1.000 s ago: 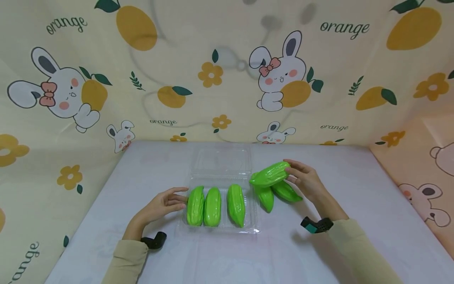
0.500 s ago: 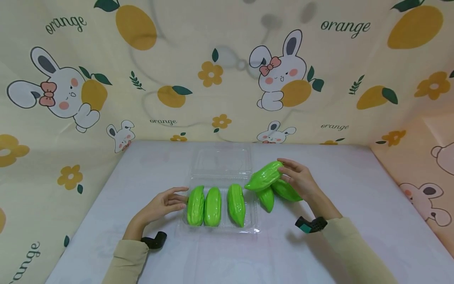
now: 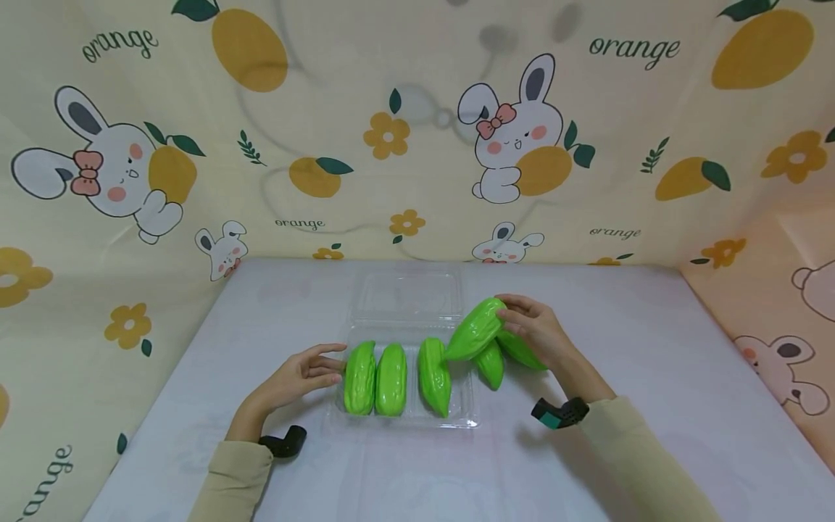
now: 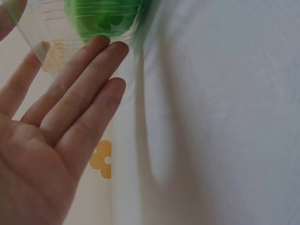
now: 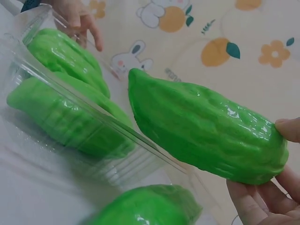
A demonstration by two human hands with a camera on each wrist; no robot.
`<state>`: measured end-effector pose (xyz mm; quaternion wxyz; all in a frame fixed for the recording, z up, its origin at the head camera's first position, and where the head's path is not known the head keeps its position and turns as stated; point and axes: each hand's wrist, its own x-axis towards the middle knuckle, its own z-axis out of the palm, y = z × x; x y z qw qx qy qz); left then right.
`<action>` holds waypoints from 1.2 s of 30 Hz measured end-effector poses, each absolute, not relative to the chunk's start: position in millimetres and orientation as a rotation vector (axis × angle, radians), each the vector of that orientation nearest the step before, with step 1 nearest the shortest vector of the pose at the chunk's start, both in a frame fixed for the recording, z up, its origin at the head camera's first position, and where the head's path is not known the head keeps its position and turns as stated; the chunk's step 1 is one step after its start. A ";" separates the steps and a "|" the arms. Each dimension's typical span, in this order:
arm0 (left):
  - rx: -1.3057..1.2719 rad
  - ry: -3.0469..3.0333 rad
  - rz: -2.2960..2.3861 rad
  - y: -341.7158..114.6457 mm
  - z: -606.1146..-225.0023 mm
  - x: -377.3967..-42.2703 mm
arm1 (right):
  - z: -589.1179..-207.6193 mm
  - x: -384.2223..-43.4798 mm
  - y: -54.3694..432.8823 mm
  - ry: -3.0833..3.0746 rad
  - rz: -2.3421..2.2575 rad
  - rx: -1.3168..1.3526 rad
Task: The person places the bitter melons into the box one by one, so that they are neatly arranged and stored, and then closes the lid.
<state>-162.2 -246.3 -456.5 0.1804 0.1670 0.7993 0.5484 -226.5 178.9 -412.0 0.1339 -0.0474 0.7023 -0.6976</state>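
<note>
Backdrop (image 3: 424, 72): While its rabbit-and-orange print filled the upper frame, the white table (image 3: 417, 478) spread across the lower part.
Clear box (image 3: 462, 395): It lay open below centre, lid (image 3: 407, 293) folded back toward mid-frame, three gourds (image 3: 433, 377) side by side inside (with a gap before the rightmost).
Right hand (image 3: 531, 326): Right of centre, its thumb and fingers were clamped on the blunt end of the held gourd (image 3: 475, 330).
Left hand (image 3: 303, 375): Its fingers were straight, three close together, at the box's left wall; whether they touched it, I could not tell.
Loose pair (image 3: 491, 365): Two more gourds lay right of the box.
Held gourd: It slanted over the box's right side, tip toward lower left; the step seemed to be packing it, the next move probably calling for aligning and lowering it into the right-hand strip.
</note>
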 end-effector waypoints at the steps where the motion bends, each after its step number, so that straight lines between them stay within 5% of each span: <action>1: 0.469 2.258 1.550 -246.1 -456.3 -162.2 | -412.3 -226.4 177.9 2.041 -2.019 -0.144; 36: 0.446 2.275 1.524 -245.7 -456.4 -162.3 | -418.5 -224.1 142.1 2.221 -1.806 -0.283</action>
